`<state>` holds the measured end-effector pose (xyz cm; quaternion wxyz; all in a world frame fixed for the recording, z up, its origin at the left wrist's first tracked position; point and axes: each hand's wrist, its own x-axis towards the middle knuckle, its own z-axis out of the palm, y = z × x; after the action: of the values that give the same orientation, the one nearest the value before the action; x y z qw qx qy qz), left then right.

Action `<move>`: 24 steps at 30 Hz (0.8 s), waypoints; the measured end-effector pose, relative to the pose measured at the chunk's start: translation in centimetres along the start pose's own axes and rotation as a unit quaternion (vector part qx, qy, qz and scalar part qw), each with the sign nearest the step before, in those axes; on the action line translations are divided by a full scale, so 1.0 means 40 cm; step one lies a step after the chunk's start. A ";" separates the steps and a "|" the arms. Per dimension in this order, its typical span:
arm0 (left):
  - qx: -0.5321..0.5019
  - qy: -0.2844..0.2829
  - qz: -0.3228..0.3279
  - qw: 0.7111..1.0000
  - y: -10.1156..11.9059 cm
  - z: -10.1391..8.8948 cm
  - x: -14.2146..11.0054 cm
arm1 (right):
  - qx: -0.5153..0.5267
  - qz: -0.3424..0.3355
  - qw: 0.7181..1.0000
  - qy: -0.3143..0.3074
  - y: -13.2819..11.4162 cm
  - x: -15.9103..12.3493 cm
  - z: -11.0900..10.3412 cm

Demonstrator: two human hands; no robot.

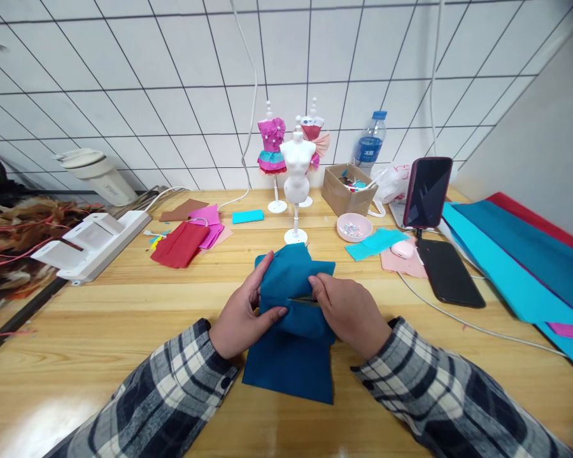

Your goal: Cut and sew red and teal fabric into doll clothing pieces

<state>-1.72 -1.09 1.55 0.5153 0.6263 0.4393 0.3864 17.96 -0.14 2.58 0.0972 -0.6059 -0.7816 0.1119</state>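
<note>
A folded sheet of dark teal crepe paper is held up over the table in front of me. My left hand grips its left side, thumb on top and fingers behind. My right hand is closed around small scissors; their thin pointed blades lie across the middle of the paper, and the handles are hidden in the fist. Just beyond the paper stands a bare white mini dress form. Behind it are a dress form in a magenta top and another in red and peach.
Red paper and a white power strip lie left. Rightward are a pink bead dish, cardboard box, water bottle, propped phone, black power bank and blue paper sheets. A white cable crosses the table.
</note>
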 end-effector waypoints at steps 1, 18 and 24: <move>0.006 -0.005 -0.003 1.000 0.000 0.000 -0.001 | 0.006 -0.003 1.000 -0.001 -0.002 -0.001 0.001; 0.061 -0.003 0.004 0.998 -0.007 0.008 -0.008 | -0.004 -0.013 1.000 0.010 -0.014 -0.004 0.010; 0.058 0.001 0.006 0.998 -0.010 0.008 -0.008 | -0.010 -0.016 1.000 0.001 -0.014 -0.005 0.010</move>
<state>-1.59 -1.45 1.10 0.4757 0.6571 0.4575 0.3641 17.37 -0.50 2.36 0.0939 -0.5948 -0.7919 0.1018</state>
